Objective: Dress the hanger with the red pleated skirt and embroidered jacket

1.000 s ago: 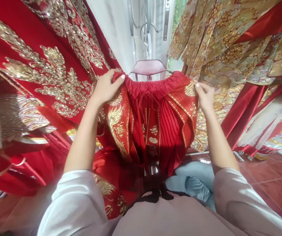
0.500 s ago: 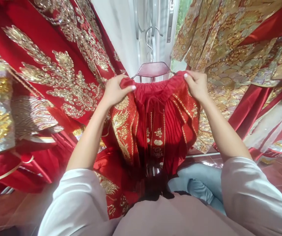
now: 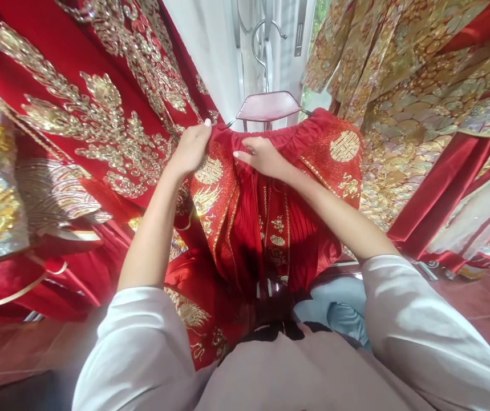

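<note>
A red pleated skirt (image 3: 298, 228) with gold embroidered panels hangs from a clip hanger (image 3: 268, 107) with a metal hook. My left hand (image 3: 190, 149) is closed on the left end of its gathered waistband, thumb on top; the fingers behind the cloth are hidden. Across the skirt's front reaches my right hand (image 3: 267, 157), at the waistband left of its middle. Its thumb and fingers are slightly apart, over the red cloth. The right end of the skirt spreads out without a hand on it, showing a round gold emblem (image 3: 344, 146).
A red gown (image 3: 56, 51) with gold beadwork hangs close on the left. Gold sequined garments (image 3: 416, 108) hang on the right, near red satin cloth (image 3: 437, 194). Behind the hanger are a white door frame (image 3: 290, 63) and metal rails. Reddish floor tiles (image 3: 471, 308) show below.
My right hand has let go of the skirt's right end and moved left across the waistband. That end now lies flatter, its emblem showing. My left hand's thumb has shifted up along the waistband.
</note>
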The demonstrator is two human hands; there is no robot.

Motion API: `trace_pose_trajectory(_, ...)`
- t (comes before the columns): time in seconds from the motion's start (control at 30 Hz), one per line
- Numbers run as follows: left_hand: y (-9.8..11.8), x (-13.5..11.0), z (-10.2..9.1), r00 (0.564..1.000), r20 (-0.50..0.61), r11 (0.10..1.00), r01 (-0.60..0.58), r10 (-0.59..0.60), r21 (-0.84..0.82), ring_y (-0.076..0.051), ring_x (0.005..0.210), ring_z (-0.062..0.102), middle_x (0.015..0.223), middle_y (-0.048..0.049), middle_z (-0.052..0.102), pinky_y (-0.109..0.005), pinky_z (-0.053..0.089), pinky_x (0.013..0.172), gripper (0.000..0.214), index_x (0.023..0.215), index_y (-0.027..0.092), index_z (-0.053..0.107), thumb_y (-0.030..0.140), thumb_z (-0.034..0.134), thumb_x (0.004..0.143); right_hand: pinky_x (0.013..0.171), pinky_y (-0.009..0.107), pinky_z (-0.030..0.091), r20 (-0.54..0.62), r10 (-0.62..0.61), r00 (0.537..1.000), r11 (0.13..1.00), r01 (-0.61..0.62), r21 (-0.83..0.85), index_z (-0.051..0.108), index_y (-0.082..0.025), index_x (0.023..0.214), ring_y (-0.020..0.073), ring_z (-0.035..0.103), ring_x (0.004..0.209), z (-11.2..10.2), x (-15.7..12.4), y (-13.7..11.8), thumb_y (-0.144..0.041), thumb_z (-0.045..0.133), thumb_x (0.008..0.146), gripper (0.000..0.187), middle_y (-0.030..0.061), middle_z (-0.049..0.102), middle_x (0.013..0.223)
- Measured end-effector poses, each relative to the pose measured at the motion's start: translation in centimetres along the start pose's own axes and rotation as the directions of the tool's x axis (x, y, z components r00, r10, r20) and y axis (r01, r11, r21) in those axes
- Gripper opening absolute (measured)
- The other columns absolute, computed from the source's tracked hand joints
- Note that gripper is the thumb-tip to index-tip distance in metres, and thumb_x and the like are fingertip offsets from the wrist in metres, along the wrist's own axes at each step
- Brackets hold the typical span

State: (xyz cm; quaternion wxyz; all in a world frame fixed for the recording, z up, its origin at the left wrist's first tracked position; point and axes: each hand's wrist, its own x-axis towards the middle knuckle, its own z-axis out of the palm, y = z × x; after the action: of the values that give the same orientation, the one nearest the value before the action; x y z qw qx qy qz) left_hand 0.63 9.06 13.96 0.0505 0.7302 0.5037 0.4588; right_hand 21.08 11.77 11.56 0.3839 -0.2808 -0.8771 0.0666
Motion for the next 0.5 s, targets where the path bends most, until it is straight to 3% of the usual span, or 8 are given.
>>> trace_pose_trajectory(0.17, 0.2, -0.6, 0.6, 0.988, -0.053, 0.986, -0.137, 0.142, 0.092, -0.014, 0.056, 0.035, 0.053, 0.0011, 0.031, -0.031, 0.040, 0.063, 0.056, 0.056, 0.022, 0.029, 0.069, 0.029, 0.087, 0.063, 0.023, 0.030, 0.058, -0.074, 0.996, 0.977, 0.061, 0.206, 0.025, -0.018, 0.057, 0.0082, 0.029, 0.058, -0.8, -0.2, 1.2, -0.023, 0.049, 0.089, 0.040, -0.0036, 0.024, 0.058)
trace_pose_trajectory(0.23, 0.2, -0.8, 0.9, 0.978, -0.059, 0.975, -0.191, 0.198, 0.115, -0.013, 0.054, 0.035, 0.055, 0.0012, 0.031, -0.030, 0.038, 0.063, 0.057, 0.056, 0.021, 0.031, 0.069, 0.032, 0.086, 0.064, 0.023, 0.031, 0.105, -0.061, 0.993, 0.985, 0.043, 0.165, 0.026, -0.017, 0.055, 0.0081, 0.030, 0.057, -1.3, -1.0, 1.1, -0.022, 0.050, 0.087, 0.040, -0.0037, 0.026, 0.056)
trace_pose_trajectory(0.3, 0.0, -0.7, 1.0, 0.976, -0.048, 0.975, -0.206, 0.210, 0.085, -0.013, 0.055, 0.037, 0.056, 0.0012, 0.032, -0.029, 0.038, 0.063, 0.055, 0.058, 0.020, 0.034, 0.068, 0.036, 0.086, 0.069, 0.025, 0.034, 0.088, -0.062, 0.994, 0.997, 0.058, 0.046, 0.038, -0.016, 0.057, 0.0096, 0.037, 0.061, -2.0, -1.6, 0.6, -0.022, 0.051, 0.086, 0.033, -0.0024, 0.036, 0.057)
trace_pose_trajectory(0.4, -0.6, -0.5, 1.1, 0.982, -0.025, 0.982, -0.186, 0.187, 0.013, -0.012, 0.055, 0.039, 0.057, 0.0017, 0.032, -0.028, 0.038, 0.061, 0.052, 0.059, 0.019, 0.038, 0.064, 0.040, 0.087, 0.080, 0.030, 0.038, -0.131, -0.057, 0.990, 0.986, 0.035, -0.162, 0.059, -0.016, 0.080, 0.0157, 0.052, 0.079, -4.5, -2.7, 0.1, -0.026, 0.048, 0.089, 0.017, 0.0039, 0.059, 0.078)
trace_pose_trajectory(0.5, -1.0, -0.2, 1.4, 0.983, -0.053, 0.984, -0.174, 0.175, 0.026, -0.012, 0.054, 0.039, 0.056, 0.0022, 0.032, -0.027, 0.038, 0.060, 0.050, 0.060, 0.019, 0.040, 0.061, 0.045, 0.086, 0.087, 0.033, 0.039, -0.375, 0.027, 0.927, 0.934, -0.157, -0.320, 0.062, -0.017, 0.103, 0.0193, 0.055, 0.091, -8.9, -4.2, 1.9, -0.028, 0.051, 0.088, 0.022, 0.0091, 0.064, 0.099)
